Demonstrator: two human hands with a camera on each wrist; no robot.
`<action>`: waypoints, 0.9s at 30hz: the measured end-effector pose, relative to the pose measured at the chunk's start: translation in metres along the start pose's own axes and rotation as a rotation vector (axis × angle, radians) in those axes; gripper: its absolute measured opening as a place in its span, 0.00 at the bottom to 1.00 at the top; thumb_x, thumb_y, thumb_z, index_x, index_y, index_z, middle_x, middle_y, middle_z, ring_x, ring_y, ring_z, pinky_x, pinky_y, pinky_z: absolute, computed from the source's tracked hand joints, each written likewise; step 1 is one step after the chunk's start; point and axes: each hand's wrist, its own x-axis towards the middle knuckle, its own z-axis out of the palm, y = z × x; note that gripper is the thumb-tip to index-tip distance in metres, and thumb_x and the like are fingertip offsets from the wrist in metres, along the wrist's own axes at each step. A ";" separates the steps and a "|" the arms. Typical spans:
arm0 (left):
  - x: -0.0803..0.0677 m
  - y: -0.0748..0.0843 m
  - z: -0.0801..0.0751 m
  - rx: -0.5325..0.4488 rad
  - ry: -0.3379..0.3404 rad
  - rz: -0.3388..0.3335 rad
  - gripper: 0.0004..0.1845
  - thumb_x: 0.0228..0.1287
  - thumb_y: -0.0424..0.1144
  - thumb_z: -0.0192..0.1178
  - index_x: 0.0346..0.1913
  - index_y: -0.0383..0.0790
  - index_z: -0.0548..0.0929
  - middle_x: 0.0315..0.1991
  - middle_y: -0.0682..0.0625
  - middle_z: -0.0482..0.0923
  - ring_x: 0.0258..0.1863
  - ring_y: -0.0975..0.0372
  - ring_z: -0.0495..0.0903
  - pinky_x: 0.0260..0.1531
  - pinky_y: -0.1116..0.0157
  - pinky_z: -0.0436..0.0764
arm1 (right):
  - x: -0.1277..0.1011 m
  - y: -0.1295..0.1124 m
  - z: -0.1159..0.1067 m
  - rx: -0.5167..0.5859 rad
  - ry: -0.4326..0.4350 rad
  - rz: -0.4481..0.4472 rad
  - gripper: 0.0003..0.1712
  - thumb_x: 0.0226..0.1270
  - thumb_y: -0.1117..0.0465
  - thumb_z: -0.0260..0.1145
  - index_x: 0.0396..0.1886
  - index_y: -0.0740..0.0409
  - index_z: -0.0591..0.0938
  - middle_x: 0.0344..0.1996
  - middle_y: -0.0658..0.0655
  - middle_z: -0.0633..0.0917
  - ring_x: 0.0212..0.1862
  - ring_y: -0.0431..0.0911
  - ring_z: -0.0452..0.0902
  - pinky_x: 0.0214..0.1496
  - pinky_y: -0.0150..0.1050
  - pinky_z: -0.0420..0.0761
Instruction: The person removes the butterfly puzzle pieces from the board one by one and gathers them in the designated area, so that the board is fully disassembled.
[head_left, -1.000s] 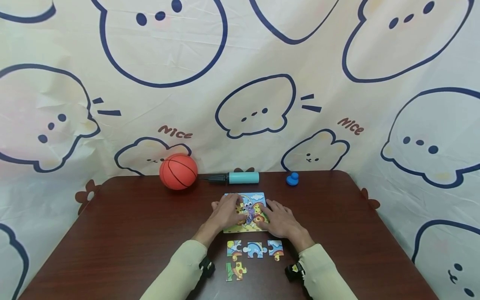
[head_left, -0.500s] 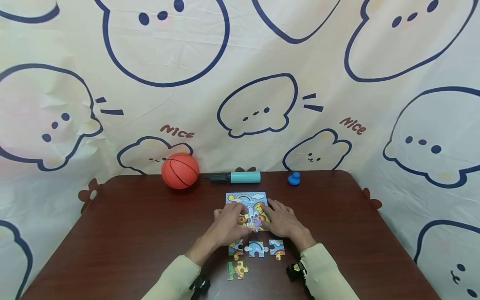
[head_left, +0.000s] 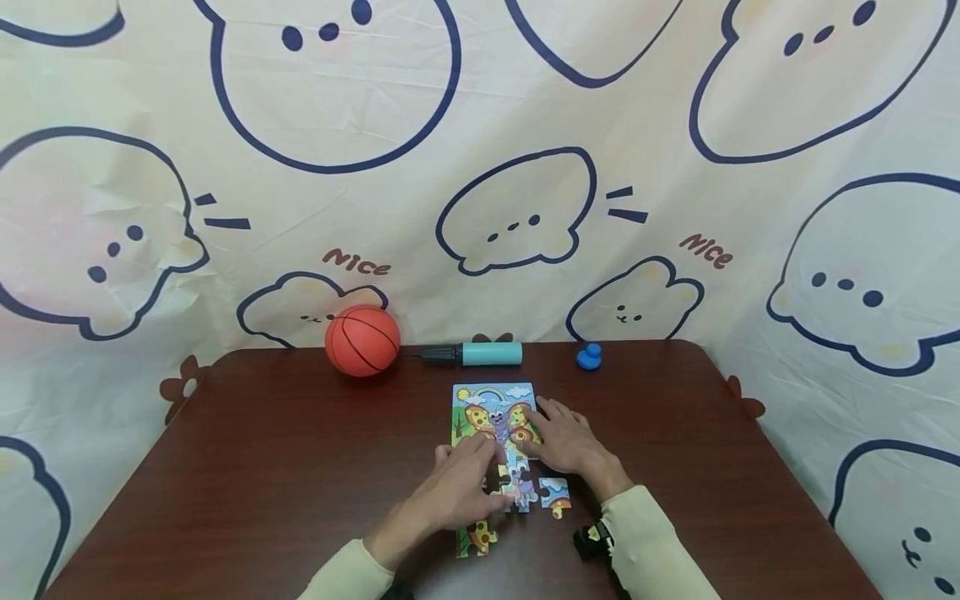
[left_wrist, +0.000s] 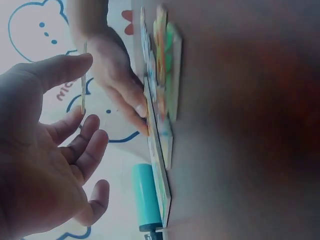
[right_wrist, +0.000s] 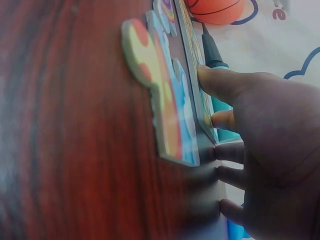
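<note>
My left hand (head_left: 456, 490) pinches a jigsaw puzzle piece (head_left: 522, 486) between thumb and forefinger. It shows edge-on in the left wrist view, above the table. My right hand (head_left: 570, 440) rests at the right edge of the picture puzzle board (head_left: 472, 403); in the right wrist view its thumb and forefinger touch the board and its other fingers are spread. A butterfly scene under a rainbow fills the board's upper part. In front of it lie a rainbow-corner piece (head_left: 555, 492) and a green-and-yellow piece (head_left: 474, 538). My left hand and the held piece cover the pieces between.
Along the far edge of the brown table (head_left: 300, 467) are a small orange basketball (head_left: 363, 340), a teal-and-black pump (head_left: 491, 354) and a blue knobbed object (head_left: 589, 357). A cartoon-printed cloth (head_left: 405, 217) hangs behind.
My left hand has drawn back from the board toward me, carrying the piece over the loose pieces in front and uncovering the board's left side. My right hand has stayed at the board's edge.
</note>
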 end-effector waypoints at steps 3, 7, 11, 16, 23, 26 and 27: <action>-0.007 0.003 0.003 0.013 -0.042 0.009 0.22 0.53 0.55 0.69 0.46 0.51 0.75 0.46 0.58 0.73 0.47 0.64 0.71 0.44 0.58 0.59 | -0.001 0.001 0.000 0.005 0.000 -0.001 0.38 0.67 0.36 0.57 0.73 0.45 0.64 0.75 0.59 0.58 0.76 0.58 0.51 0.69 0.63 0.56; -0.015 0.008 0.007 0.052 -0.096 0.020 0.21 0.53 0.57 0.68 0.45 0.52 0.74 0.45 0.59 0.72 0.48 0.65 0.70 0.44 0.58 0.59 | 0.000 0.001 0.001 0.000 0.004 -0.006 0.39 0.67 0.36 0.57 0.73 0.45 0.64 0.75 0.58 0.59 0.75 0.58 0.52 0.69 0.63 0.57; -0.020 0.013 0.009 0.082 -0.114 0.039 0.20 0.51 0.56 0.69 0.41 0.54 0.73 0.43 0.61 0.70 0.46 0.66 0.68 0.43 0.60 0.59 | 0.001 0.000 0.001 -0.003 0.009 -0.004 0.39 0.67 0.36 0.57 0.73 0.45 0.64 0.75 0.58 0.59 0.75 0.58 0.52 0.69 0.63 0.57; -0.024 0.018 0.011 0.106 -0.171 0.042 0.21 0.46 0.56 0.71 0.38 0.56 0.72 0.36 0.62 0.66 0.38 0.67 0.63 0.40 0.61 0.57 | 0.001 0.000 0.001 -0.003 0.015 0.005 0.40 0.67 0.36 0.57 0.74 0.45 0.63 0.75 0.59 0.58 0.76 0.58 0.52 0.69 0.63 0.57; -0.027 0.022 0.015 0.192 -0.173 0.056 0.23 0.40 0.56 0.75 0.33 0.56 0.72 0.32 0.62 0.63 0.35 0.66 0.61 0.36 0.61 0.56 | 0.000 0.001 0.001 -0.002 0.016 0.012 0.40 0.67 0.36 0.57 0.74 0.46 0.63 0.75 0.58 0.58 0.76 0.58 0.52 0.70 0.62 0.57; -0.027 0.024 0.018 0.215 -0.175 0.053 0.23 0.39 0.56 0.75 0.33 0.55 0.72 0.32 0.61 0.63 0.35 0.65 0.62 0.35 0.62 0.56 | 0.000 0.002 0.002 0.001 0.014 0.013 0.40 0.67 0.36 0.57 0.74 0.45 0.63 0.76 0.58 0.58 0.76 0.58 0.51 0.70 0.62 0.56; -0.027 0.024 0.019 0.220 -0.182 0.049 0.23 0.39 0.55 0.75 0.32 0.54 0.72 0.32 0.60 0.63 0.36 0.65 0.61 0.35 0.62 0.55 | 0.000 0.002 0.002 0.003 0.016 0.012 0.40 0.67 0.36 0.57 0.74 0.45 0.63 0.75 0.58 0.58 0.76 0.58 0.51 0.70 0.63 0.56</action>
